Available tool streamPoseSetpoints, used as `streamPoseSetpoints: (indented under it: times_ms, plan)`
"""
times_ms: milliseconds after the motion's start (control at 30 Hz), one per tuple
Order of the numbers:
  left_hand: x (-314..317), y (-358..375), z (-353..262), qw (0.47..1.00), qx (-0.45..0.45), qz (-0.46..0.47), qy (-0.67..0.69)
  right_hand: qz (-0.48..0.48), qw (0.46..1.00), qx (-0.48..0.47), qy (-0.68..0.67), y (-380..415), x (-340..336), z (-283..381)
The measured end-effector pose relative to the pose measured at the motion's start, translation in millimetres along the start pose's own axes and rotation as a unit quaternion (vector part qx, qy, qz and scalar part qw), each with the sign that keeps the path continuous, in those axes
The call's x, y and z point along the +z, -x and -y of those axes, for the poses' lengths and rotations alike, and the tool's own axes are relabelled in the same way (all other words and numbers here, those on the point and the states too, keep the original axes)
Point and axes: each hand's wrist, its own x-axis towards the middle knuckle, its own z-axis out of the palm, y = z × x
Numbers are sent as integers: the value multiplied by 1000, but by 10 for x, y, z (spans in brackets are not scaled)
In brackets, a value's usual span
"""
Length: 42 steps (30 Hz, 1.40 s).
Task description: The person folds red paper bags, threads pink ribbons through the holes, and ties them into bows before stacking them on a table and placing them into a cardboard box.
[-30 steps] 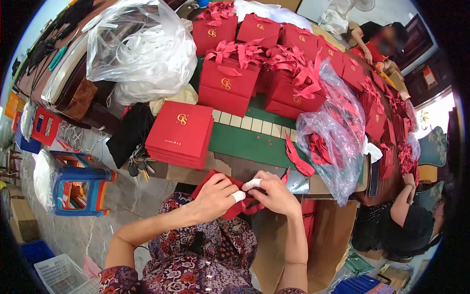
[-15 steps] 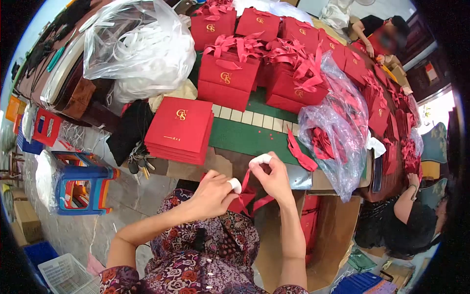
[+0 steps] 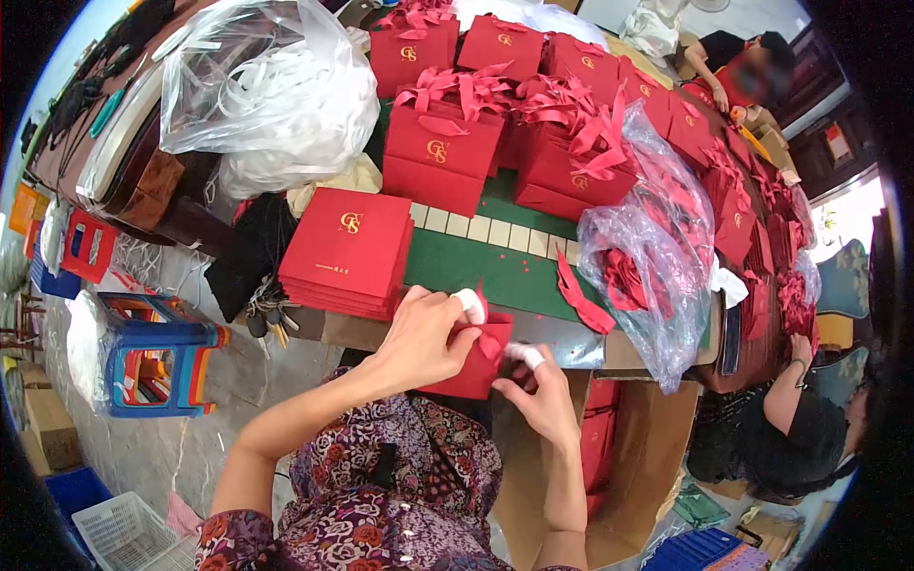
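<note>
A small red paper bag (image 3: 466, 379) is between my hands above my lap, with red ribbon at its top. My left hand (image 3: 427, 335), a white wrap on one finger, is closed on the bag's upper edge and ribbon. Just right of the bag is my right hand (image 3: 538, 388), its fingers bent and partly apart, with white wraps on the fingertips; motion blurs them, and whether they grip ribbon is unclear. A stack of flat red bags (image 3: 345, 249) lies at the table's front left. One loose red ribbon (image 3: 581, 297) lies on the right.
Ribboned red bags (image 3: 444, 152) stand behind the green mat (image 3: 466, 263). Clear plastic with red ribbons (image 3: 657, 257) lies right, a plastic bag of white ribbon (image 3: 286, 105) back left. An open cardboard box (image 3: 647, 457) is below the table. Two other people work at the right.
The small red bag has come up into fuller view between my hands. My left hand has moved up and right; my right hand has moved lower.
</note>
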Motion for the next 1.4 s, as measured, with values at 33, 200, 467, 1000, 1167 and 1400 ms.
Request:
streamPoseSetpoints:
  times_ms: [33,200,467,1000,1167,1400]
  plan:
    - [-20,-31,-26,1000,1,0,-1,-1,1000,-1,0,-6,11,-40]
    - [-68,-142,-119,999,26,27,-33,17,999,-27,-23,-34,-9,-82]
    - [129,-264,92,999,18,-5,-37,-48,994,44,91,21,-242,241]
    - [529,307,-9,894,-138,52,424,24,907,93,-410,-723,105,242]
    - [345,449,-13,868,-196,139,434,-42,937,68,-341,-758,128,193]
    - [10,606,119,906,-213,194,311,-107,977,60,-177,-600,146,-210]
